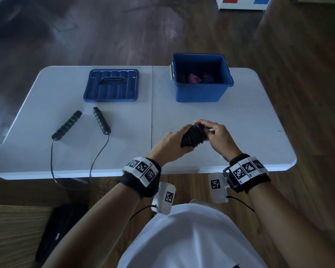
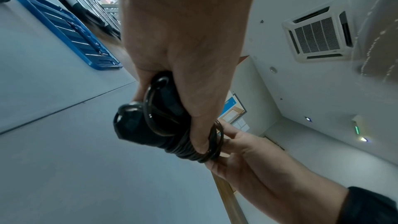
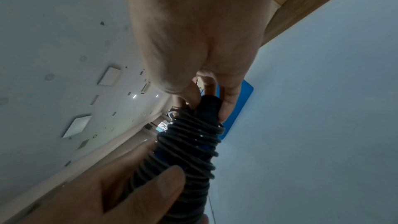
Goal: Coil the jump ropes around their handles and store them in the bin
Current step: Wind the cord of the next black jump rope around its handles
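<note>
Head view: taken from above and behind the hands, facing forward and down over the white table [image 1: 240, 120]; both hands sit at mid-frame, with the blue bin [image 1: 200, 91] beyond the fingers and the blue lid [image 1: 111, 86] beyond them to the left. Left wrist view: taken close behind the left hand [image 2: 183, 43], looking along it to the fingertips and tilted up toward the ceiling; the lid [image 2: 64, 28] lies beyond the fingers. Right wrist view: taken very close behind the right hand [image 3: 198, 37], looking along the fingers, also tilted to the ceiling. All three views share the coiled jump rope [image 1: 192, 135] between the hands and the tabletop.
</note>
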